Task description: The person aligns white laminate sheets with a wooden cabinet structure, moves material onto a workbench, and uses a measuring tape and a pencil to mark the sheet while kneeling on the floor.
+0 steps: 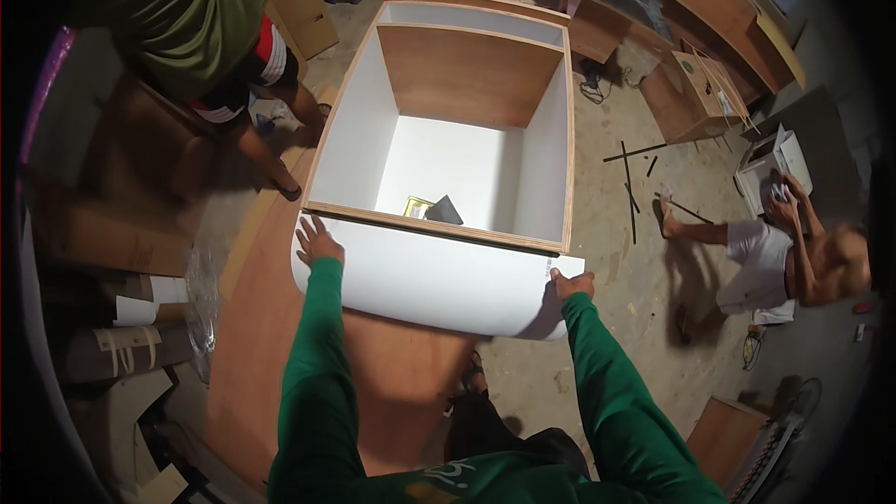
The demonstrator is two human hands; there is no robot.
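Note:
A white, bendable laminate sheet (429,289) lies along the near edge of a wooden cabinet box (439,228), its lower edge bowing toward me. My left hand (320,241) rests with fingers spread on the sheet's upper left end, beside the box's near left corner. At the other end, my right hand (572,283) is closed around the sheet's right edge, thumb on top and the other fingers mostly hidden beneath. Inside the white-lined box, near its front edge, sit a yellow-rimmed container (417,207) and a dark grey flat piece (445,211).
A large brown wooden panel (252,336) lies to the left and below the sheet. One person (187,19) stands at the far left; another (756,257) is on the right, handling something small. Dark strips (634,196) lie on the concrete floor, with wooden furniture pieces (686,98) behind.

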